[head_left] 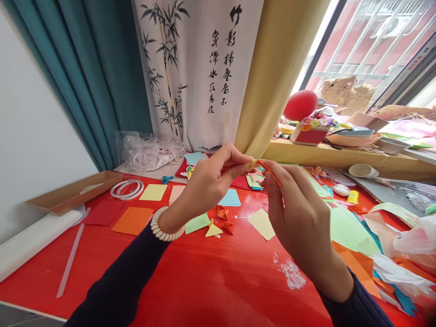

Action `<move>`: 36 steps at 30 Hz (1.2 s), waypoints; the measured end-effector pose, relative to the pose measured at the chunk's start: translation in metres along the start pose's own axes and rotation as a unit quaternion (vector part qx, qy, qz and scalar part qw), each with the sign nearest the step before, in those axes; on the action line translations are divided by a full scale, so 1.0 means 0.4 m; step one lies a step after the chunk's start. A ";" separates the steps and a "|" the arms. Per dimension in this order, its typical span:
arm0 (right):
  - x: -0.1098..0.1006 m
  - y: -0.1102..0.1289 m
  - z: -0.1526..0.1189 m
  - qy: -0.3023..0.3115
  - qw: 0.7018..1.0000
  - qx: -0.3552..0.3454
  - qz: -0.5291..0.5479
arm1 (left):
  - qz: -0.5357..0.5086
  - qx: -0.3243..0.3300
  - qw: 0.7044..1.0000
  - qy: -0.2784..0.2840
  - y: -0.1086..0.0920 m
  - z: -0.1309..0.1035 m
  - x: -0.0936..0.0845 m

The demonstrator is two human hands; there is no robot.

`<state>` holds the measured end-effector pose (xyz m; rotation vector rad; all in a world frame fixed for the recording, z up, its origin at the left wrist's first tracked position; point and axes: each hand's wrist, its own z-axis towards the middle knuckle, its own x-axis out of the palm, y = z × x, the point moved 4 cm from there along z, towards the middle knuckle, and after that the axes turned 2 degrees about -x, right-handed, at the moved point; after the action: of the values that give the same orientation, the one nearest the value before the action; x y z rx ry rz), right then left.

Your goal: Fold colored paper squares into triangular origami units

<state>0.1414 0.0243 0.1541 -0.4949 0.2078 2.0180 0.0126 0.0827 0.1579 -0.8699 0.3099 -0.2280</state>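
Left fingers (240,157) pinch yellow paper (252,165); right fingers (282,172) grip orange paper (269,171), meeting it between them. Uneven pulling could tear either.

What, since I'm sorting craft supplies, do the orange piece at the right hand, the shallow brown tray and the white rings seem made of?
Orange piece: probably matte paper; it shows a thin, straight edge. Brown tray: likely cardboard, dull, with thin, flat walls. White rings: perhaps smooth plastic, judging by their even, round profile.
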 end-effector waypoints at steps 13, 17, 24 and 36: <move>-0.004 -0.031 0.007 0.061 0.998 -0.019 -0.003 | 0.042 -0.002 0.999 0.001 0.011 0.000 0.001; -0.007 -0.030 0.011 0.053 0.998 -0.016 -0.016 | 0.070 0.021 0.997 0.002 0.011 0.000 -0.001; -0.011 -0.028 0.016 0.049 0.998 -0.005 -0.029 | 0.112 0.036 0.993 0.019 0.009 0.000 -0.001; -0.019 -0.019 0.018 0.031 0.998 -0.026 -0.045 | 0.119 0.031 0.992 0.009 0.007 -0.003 -0.001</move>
<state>0.1493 0.0246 0.1643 -0.5914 0.1681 1.9264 0.0119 0.0838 0.1550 -0.7621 0.4182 -0.0235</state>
